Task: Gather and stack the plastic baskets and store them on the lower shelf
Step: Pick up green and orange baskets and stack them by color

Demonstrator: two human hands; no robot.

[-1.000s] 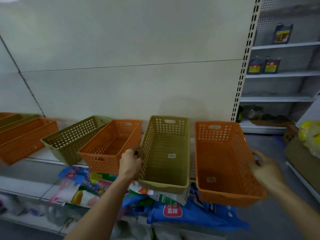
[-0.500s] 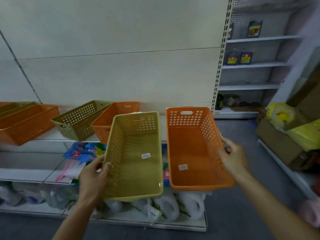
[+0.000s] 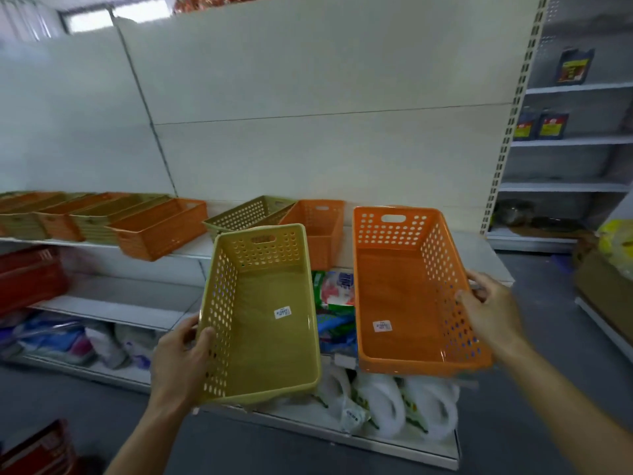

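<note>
My left hand (image 3: 180,361) grips the left rim of an olive-yellow plastic basket (image 3: 270,341), held in the air in front of the shelves. An orange basket (image 3: 404,296) hangs beside it, with my right hand (image 3: 491,311) gripping its right wall. Both baskets are empty, with a small white sticker on each floor. On the upper shelf (image 3: 191,250) behind them stand an olive basket (image 3: 246,214) and an orange basket (image 3: 322,228). Further left runs a row of several orange and olive baskets (image 3: 102,217). The lower shelf (image 3: 113,313) sits beneath that row.
Bagged goods (image 3: 334,303) and white sacks (image 3: 394,402) fill the shelves under the held baskets. A red crate (image 3: 29,275) sits at far left. To the right is a side shelving unit with dark bottles (image 3: 544,125) and a cardboard box (image 3: 606,289) on the grey floor.
Both baskets have come off the upper shelf and toward me, lifted clear in my hands. The view has pulled back and swung left, revealing more baskets on the left.
</note>
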